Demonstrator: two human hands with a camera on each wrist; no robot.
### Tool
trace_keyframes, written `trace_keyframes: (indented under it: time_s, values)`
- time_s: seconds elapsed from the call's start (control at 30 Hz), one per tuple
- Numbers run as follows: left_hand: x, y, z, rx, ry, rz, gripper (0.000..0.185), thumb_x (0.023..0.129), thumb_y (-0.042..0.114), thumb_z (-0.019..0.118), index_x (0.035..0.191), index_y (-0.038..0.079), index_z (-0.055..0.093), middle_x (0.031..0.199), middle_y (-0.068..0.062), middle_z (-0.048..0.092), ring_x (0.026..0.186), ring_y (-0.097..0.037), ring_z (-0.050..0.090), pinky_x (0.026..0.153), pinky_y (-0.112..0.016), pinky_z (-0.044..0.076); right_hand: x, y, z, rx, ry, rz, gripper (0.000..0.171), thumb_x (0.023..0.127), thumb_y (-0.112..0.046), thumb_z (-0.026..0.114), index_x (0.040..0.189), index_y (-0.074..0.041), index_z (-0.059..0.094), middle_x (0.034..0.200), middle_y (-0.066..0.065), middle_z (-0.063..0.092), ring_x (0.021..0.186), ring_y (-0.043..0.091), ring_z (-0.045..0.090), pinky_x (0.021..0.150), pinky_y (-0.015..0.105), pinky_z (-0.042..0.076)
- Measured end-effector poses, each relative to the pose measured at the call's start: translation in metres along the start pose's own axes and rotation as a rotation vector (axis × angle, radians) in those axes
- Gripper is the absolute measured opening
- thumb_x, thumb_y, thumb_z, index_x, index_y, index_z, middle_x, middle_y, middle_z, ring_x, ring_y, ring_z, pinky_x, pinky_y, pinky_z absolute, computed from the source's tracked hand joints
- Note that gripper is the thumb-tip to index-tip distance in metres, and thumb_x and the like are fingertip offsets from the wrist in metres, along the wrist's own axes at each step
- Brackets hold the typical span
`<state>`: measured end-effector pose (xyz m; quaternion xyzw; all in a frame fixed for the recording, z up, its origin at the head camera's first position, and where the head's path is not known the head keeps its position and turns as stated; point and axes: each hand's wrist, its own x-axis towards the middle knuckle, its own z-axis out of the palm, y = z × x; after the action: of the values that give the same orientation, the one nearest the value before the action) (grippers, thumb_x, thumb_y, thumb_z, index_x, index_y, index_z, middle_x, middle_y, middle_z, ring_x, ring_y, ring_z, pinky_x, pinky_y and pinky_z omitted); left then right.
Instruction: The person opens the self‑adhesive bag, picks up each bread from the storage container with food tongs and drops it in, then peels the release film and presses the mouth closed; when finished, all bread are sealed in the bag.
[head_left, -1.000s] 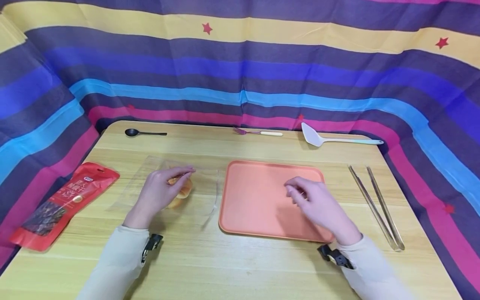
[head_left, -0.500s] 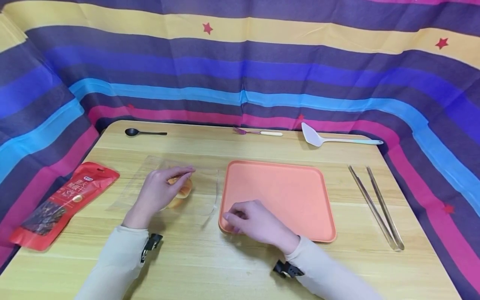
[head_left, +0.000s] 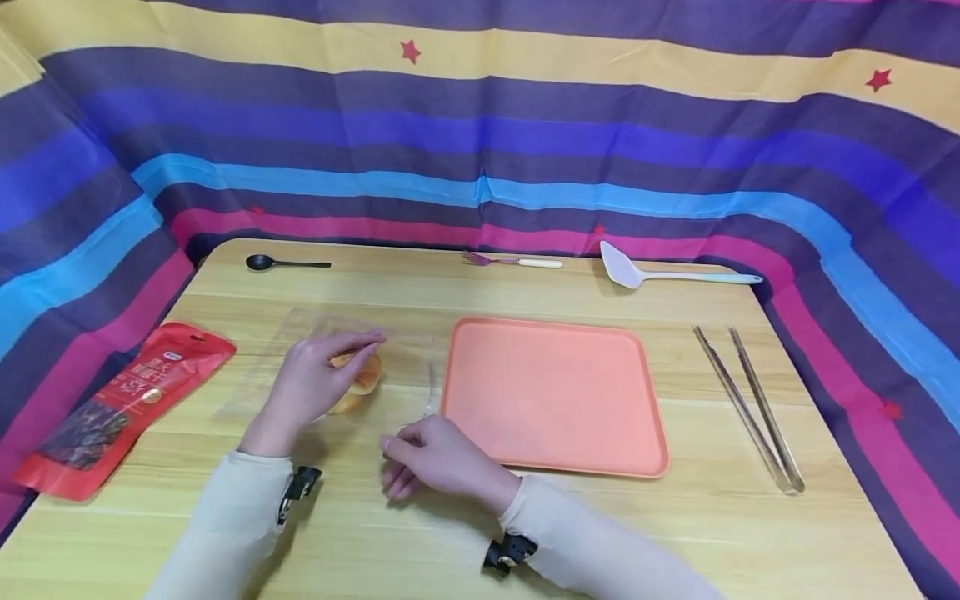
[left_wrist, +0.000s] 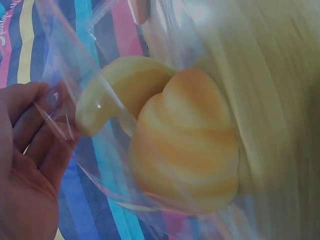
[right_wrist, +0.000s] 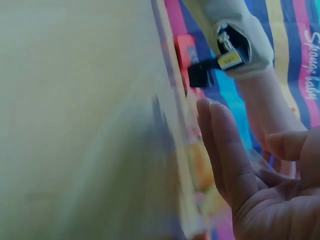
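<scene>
Clear plastic wraps one bun (head_left: 358, 382) on the table (head_left: 525, 533); the bag (head_left: 408, 367) lies flat, left of the tray (head_left: 555, 396) and just beside its left edge. The bag's long axis runs left to right, with its open-looking end toward the tray; I cannot tell for sure which end is open.

Left hand (head_left: 311, 387) rests on the bag over the bun, fingers bent down and pressing through the film; the left wrist view shows the bun (left_wrist: 182, 140) close under the plastic (left_wrist: 75, 75) with fingers (left_wrist: 30, 130) beside it. Right hand (head_left: 431, 457) sits on the table at the bag's near right corner, fingers loosely curled; whether it pinches the film cannot be told. The right wrist view shows its fingers (right_wrist: 225, 145) fairly straight.

Around them: one red packet (head_left: 120, 400) at far left, one black spoon (head_left: 281, 263) at the back left, one fork (head_left: 513, 262) at the back centre, one spatula (head_left: 667, 273) at the back right, and one pair of tongs (head_left: 746, 404) right of the tray, lying front to back. Nothing lies between the hands and the bag. Striped cloth (head_left: 480, 125) walls the table on three sides.
</scene>
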<state>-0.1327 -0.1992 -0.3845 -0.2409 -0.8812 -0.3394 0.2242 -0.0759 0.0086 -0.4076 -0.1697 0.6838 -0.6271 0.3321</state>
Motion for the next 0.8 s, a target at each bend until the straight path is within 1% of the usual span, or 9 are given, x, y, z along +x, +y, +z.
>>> trace_keyframes:
  time_s: [0.1, 0.2, 0.37, 0.5, 0.6, 0.73, 0.8]
  values:
    - [0.0, 0.0, 0.0, 0.0, -0.01, -0.001, 0.023, 0.086, -0.002, 0.073, 0.108, 0.006, 0.076, 0.103, -0.005, 0.074, 0.087, -0.024, 0.071, 0.067, -0.041, 0.059, 0.007, 0.004, 0.009, 0.106, -0.014, 0.034, 0.042, 0.103, -0.026, 0.053, 0.09, 0.011, 0.067, 0.073, 0.015, 0.07, 0.061, 0.026, 0.07, 0.058, 0.036, 0.06]
    - [0.0, 0.001, -0.001, 0.009, -0.019, -0.012, 0.022, 0.088, -0.001, 0.072, 0.108, 0.006, 0.075, 0.104, -0.006, 0.073, 0.087, -0.024, 0.071, 0.065, -0.041, 0.059, 0.014, 0.008, 0.017, 0.215, -0.009, 0.071, 0.046, 0.103, -0.029, 0.052, 0.092, 0.014, 0.065, 0.075, 0.019, 0.07, 0.063, 0.029, 0.071, 0.06, 0.037, 0.06]
    - [-0.001, 0.0, -0.002, 0.014, -0.041, -0.041, 0.021, 0.089, 0.003, 0.072, 0.109, 0.007, 0.075, 0.106, -0.005, 0.073, 0.09, -0.023, 0.07, 0.066, -0.039, 0.06, 0.025, 0.011, 0.029, 0.373, 0.044, 0.122, 0.048, 0.102, -0.032, 0.054, 0.094, 0.014, 0.061, 0.076, 0.024, 0.069, 0.065, 0.035, 0.071, 0.061, 0.039, 0.061]
    - [0.0, 0.002, -0.003, 0.012, -0.046, -0.056, 0.02, 0.09, 0.005, 0.072, 0.109, 0.008, 0.075, 0.107, -0.005, 0.073, 0.091, -0.023, 0.07, 0.067, -0.039, 0.06, 0.03, 0.009, 0.033, 0.421, 0.106, 0.137, 0.048, 0.102, -0.035, 0.054, 0.096, 0.012, 0.061, 0.075, 0.023, 0.069, 0.063, 0.032, 0.07, 0.061, 0.039, 0.061]
    - [0.0, 0.002, -0.004, 0.014, -0.049, -0.057, 0.02, 0.09, 0.005, 0.072, 0.11, 0.008, 0.075, 0.107, -0.005, 0.073, 0.091, -0.023, 0.07, 0.067, -0.039, 0.06, 0.032, 0.008, 0.035, 0.426, 0.145, 0.138, 0.048, 0.101, -0.036, 0.055, 0.096, 0.011, 0.061, 0.075, 0.022, 0.069, 0.062, 0.03, 0.07, 0.06, 0.039, 0.061]
    - [0.0, 0.002, -0.002, 0.008, -0.04, -0.046, 0.021, 0.089, 0.002, 0.071, 0.109, 0.007, 0.075, 0.106, -0.006, 0.073, 0.09, -0.025, 0.07, 0.067, -0.042, 0.06, 0.037, 0.006, 0.038, 0.436, 0.192, 0.147, 0.047, 0.099, -0.037, 0.058, 0.094, 0.01, 0.062, 0.073, 0.022, 0.069, 0.06, 0.029, 0.07, 0.057, 0.039, 0.06]
    - [0.0, 0.002, -0.001, 0.004, -0.033, -0.039, 0.02, 0.089, 0.0, 0.071, 0.108, 0.006, 0.075, 0.105, -0.006, 0.073, 0.089, -0.026, 0.071, 0.068, -0.043, 0.06, 0.04, 0.006, 0.039, 0.451, 0.23, 0.151, 0.046, 0.099, -0.036, 0.059, 0.093, 0.009, 0.063, 0.072, 0.022, 0.069, 0.058, 0.028, 0.069, 0.056, 0.039, 0.06]
